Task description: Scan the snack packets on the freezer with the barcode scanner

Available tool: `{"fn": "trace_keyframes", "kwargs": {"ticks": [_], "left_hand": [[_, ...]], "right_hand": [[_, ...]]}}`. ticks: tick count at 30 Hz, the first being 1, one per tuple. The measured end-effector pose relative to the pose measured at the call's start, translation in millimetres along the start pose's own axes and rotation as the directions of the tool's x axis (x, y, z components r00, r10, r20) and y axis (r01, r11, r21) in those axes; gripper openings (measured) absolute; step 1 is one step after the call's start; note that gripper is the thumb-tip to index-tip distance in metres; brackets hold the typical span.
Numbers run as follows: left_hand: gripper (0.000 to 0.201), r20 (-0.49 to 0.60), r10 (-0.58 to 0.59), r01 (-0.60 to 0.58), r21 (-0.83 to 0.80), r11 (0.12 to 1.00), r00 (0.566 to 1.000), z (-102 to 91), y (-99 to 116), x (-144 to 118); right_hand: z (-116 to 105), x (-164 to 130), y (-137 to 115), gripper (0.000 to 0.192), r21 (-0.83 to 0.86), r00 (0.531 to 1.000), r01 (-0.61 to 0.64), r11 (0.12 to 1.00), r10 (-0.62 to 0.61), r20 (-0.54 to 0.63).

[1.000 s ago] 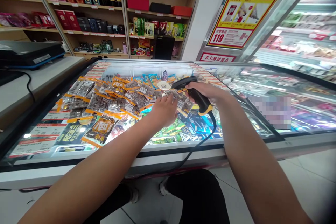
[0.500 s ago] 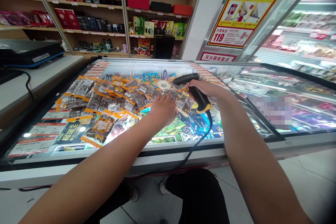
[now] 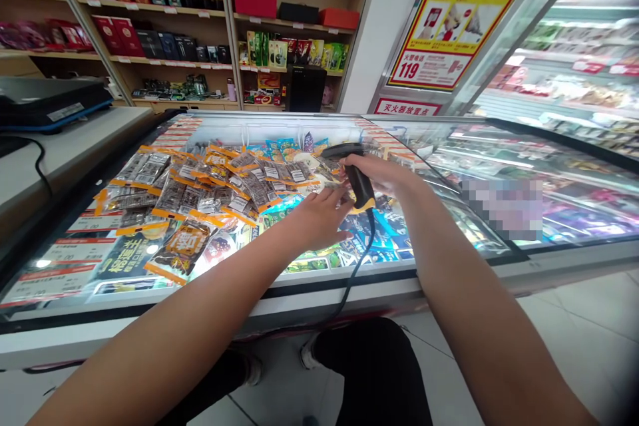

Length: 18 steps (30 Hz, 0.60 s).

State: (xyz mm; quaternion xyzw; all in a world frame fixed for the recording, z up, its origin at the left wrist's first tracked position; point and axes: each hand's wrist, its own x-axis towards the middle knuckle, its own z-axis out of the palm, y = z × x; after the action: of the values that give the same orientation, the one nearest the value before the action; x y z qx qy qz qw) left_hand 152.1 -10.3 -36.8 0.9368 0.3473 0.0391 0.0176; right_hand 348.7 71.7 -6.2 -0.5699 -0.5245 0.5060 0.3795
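Note:
My right hand [image 3: 377, 172] is wrapped around the grip of a black and yellow barcode scanner [image 3: 360, 188], whose head points left over the glass freezer top. Just below and left of it, my left hand [image 3: 322, 216] lies palm down with its fingers apart, the fingertips close to the scanner's grip. Whether they touch it or a packet beneath, I cannot tell. Left of my hands is a pile of snack packets [image 3: 192, 196] with orange edges, many showing printed backs. One packet [image 3: 182, 246] lies face up at the near side of the pile. The scanner's cable [image 3: 357, 269] runs down over the front edge.
Price labels [image 3: 74, 256] lie along the freezer's left side. A weighing scale [image 3: 50, 103] stands on the counter at left. Shelves [image 3: 174, 6] with bottles and boxes rise behind. More glass-topped freezer [image 3: 449, 166] extends right. My legs are close under the front edge.
My left hand has moved right and its fingers have spread. The packet beneath the scanner no longer shows, and a packet now lies at the pile's right end. The scanner has shifted slightly left.

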Motion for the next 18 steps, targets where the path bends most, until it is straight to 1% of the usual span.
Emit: {"fn": "trace_keyframes", "kwargs": {"ticks": [2, 4, 7, 10, 15, 18], "left_hand": [[0.079, 0.012, -0.104, 0.104, 0.027, 0.994, 0.995, 0.9, 6, -1], [0.085, 0.036, -0.195, 0.193, 0.054, 0.98, 0.98, 1.1, 7, -2], [0.094, 0.092, -0.283, 0.277, 0.075, 0.958, 0.955, 1.2, 4, -1], [0.096, 0.108, -0.304, 0.297, 0.076, 0.952, 0.946, 1.6, 3, 1], [0.097, 0.091, -0.314, 0.308, 0.078, 0.948, 0.945, 3.2, 3, 2], [0.097, 0.077, -0.308, 0.302, 0.079, 0.95, 0.948, 4.0, 3, 2]], "right_hand": [[2, -1, -4, 0.019, -0.051, 0.999, -0.047, 0.998, 0.048, 0.008], [2, -7, -11, 0.016, -0.056, 1.0, -0.028, 0.998, 0.029, 0.01], [1, -17, -21, 0.024, -0.136, 0.995, -0.055, 0.989, 0.065, 0.073], [2, -24, -25, 0.031, -0.209, 0.985, -0.085, 0.974, 0.113, 0.127], [6, -27, -26, 0.04, -0.204, 0.965, -0.069, 0.976, 0.117, 0.233], [7, -29, -28, 0.039, -0.195, 0.962, -0.076, 0.978, 0.123, 0.245]]}}
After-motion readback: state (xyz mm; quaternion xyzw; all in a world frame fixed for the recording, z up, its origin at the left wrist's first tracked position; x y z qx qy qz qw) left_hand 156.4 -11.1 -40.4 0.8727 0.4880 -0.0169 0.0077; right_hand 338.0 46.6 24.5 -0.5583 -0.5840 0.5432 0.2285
